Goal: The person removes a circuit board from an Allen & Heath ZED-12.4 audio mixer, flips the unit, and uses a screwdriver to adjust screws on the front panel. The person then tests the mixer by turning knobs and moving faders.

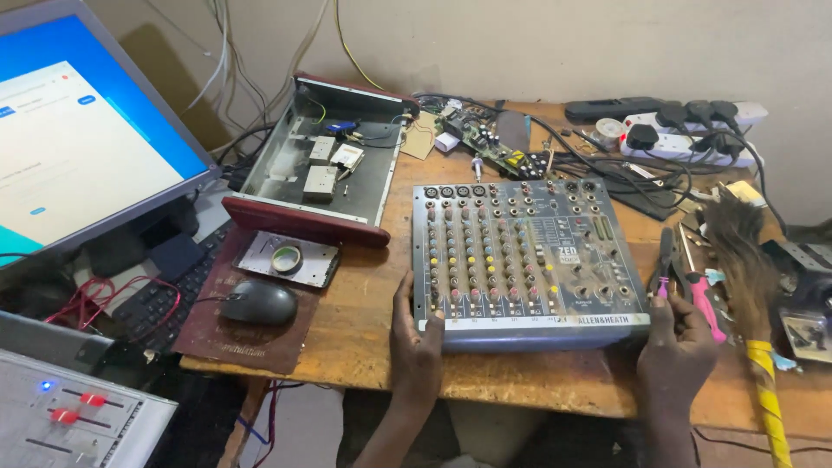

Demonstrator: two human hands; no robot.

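Note:
A blue-grey audio mixer (524,256) with rows of coloured knobs lies flat on the wooden table (364,312). My left hand (414,342) grips its near left corner, thumb on the top edge. My right hand (676,347) holds its near right corner. Both hands clasp the mixer's front edge.
An opened metal chassis (325,160) with circuit parts sits behind left. A mouse (258,302) rests on a dark pad, beside a monitor (78,139) and keyboard (165,299). Pliers and pink-handled tools (693,282), a brush (745,260), power strips (685,130) and a circuit board (490,139) crowd the right and back.

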